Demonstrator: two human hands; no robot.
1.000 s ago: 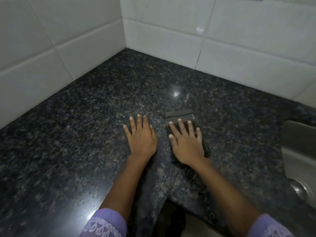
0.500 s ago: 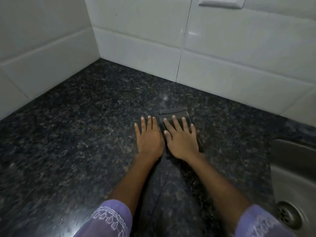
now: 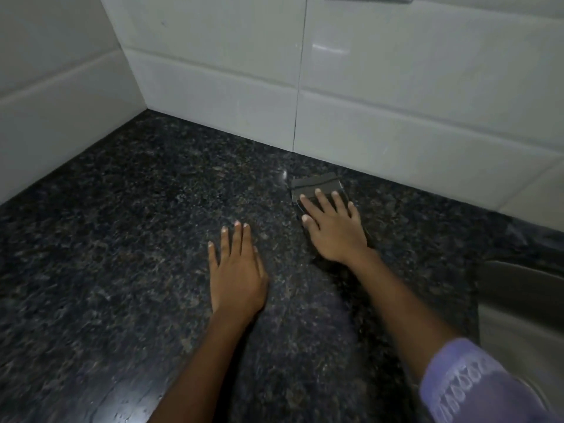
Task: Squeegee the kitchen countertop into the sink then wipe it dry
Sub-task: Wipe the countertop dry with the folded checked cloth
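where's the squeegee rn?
Head view, right of centre: the squeegee lies flat on the countertop under the right hand, close to the back wall tiles, left of the sink.

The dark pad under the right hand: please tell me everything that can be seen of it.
The flat dark grey rectangular pad lies on the speckled black granite countertop, close to the white tiled back wall. A slightly lighter band crosses its far end. The right hand lies palm down on it, fingers spread, and hides its near part. Its material cannot be told. The left hand rests apart from it, flat on the countertop.
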